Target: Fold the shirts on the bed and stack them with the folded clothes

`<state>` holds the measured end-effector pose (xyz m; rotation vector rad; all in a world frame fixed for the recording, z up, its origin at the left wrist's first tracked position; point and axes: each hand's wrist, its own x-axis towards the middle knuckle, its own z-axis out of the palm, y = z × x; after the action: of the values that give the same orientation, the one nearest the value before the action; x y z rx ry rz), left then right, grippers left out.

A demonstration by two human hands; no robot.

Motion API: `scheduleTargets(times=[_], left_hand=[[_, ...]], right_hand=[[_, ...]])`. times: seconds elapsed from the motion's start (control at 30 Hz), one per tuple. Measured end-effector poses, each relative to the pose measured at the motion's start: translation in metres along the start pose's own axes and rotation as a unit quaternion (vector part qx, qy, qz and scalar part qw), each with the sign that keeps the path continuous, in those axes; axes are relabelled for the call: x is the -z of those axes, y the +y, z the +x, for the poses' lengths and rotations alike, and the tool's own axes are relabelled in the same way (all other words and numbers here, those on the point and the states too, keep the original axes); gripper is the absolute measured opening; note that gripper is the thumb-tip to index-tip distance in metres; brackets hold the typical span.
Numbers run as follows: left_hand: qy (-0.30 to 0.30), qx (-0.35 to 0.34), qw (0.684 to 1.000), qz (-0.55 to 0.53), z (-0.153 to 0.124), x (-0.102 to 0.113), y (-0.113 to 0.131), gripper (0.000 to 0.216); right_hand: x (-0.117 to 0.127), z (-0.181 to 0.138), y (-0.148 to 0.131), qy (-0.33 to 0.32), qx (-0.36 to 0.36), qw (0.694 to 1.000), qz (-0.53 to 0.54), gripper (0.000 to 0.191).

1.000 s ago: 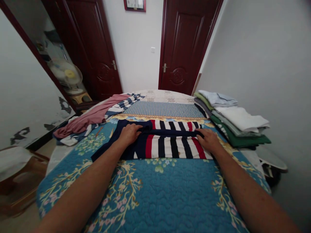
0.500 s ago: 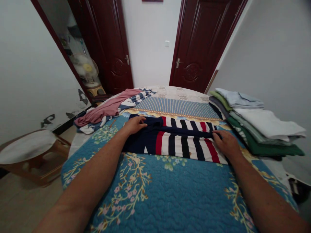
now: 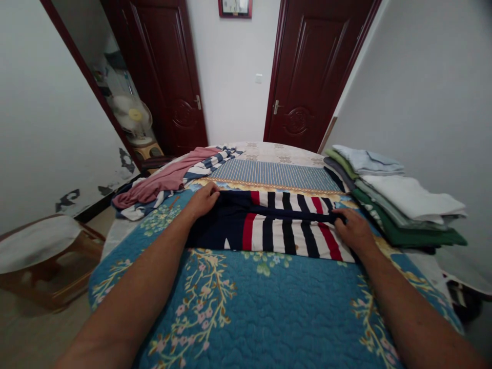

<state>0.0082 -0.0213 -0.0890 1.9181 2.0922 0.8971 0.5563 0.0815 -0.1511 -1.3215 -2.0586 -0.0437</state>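
Observation:
A navy, red and white striped shirt (image 3: 284, 230) lies partly folded across the blue floral quilt (image 3: 261, 307) on the bed. My left hand (image 3: 203, 201) sits on the shirt's navy left end, fingers curled over its far edge. My right hand (image 3: 352, 231) is at the shirt's right end, with its fingertips pinching the navy fold that runs across the middle. Both forearms reach in from the near corners.
A stack of folded clothes (image 3: 395, 205), white, green and grey, fills the bed's right side by the wall. Loose pink and striped garments (image 3: 172, 177) lie at the far left. A wooden stool (image 3: 42, 256) stands left of the bed; a fan (image 3: 132, 115) and two dark doors are beyond.
The navy sleeve that stuck out to the left is now tucked in over the shirt. My left hand has shifted to the far left edge; my right hand stays at the right end.

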Motion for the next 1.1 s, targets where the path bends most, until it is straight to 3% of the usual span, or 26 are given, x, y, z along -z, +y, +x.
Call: scheduleTargets(times=[0.2, 0.4, 0.53, 0.77, 0.97, 1.1], left_hand=[[0.055, -0.058, 0.992, 0.097, -0.014, -0.010, 0.028, 0.017], [-0.072, -0.144, 0.978, 0.132, -0.029, -0.038, 0.066, 0.039], [-0.088, -0.163, 0.978, 0.097, -0.027, -0.053, 0.065, 0.056], [-0.114, -0.159, 0.979, 0.061, -0.022, -0.057, 0.062, 0.051], [-0.134, -0.152, 0.976, 0.076, -0.025, -0.061, 0.070, 0.048], [-0.102, -0.134, 0.986, 0.013, -0.026, -0.056, 0.069, 0.051]], right_hand=[[-0.001, -0.001, 0.000, -0.018, 0.007, 1.000, 0.025, 0.032], [0.005, 0.001, -0.007, -0.019, 0.006, 0.999, 0.039, 0.024], [0.008, 0.002, -0.013, -0.031, -0.010, 0.999, 0.030, 0.021], [0.003, 0.001, -0.009, -0.046, -0.016, 0.998, 0.038, 0.032], [0.001, 0.001, -0.006, -0.055, 0.009, 0.998, 0.038, 0.029], [0.005, 0.002, -0.008, -0.016, 0.002, 0.999, 0.047, 0.029]])
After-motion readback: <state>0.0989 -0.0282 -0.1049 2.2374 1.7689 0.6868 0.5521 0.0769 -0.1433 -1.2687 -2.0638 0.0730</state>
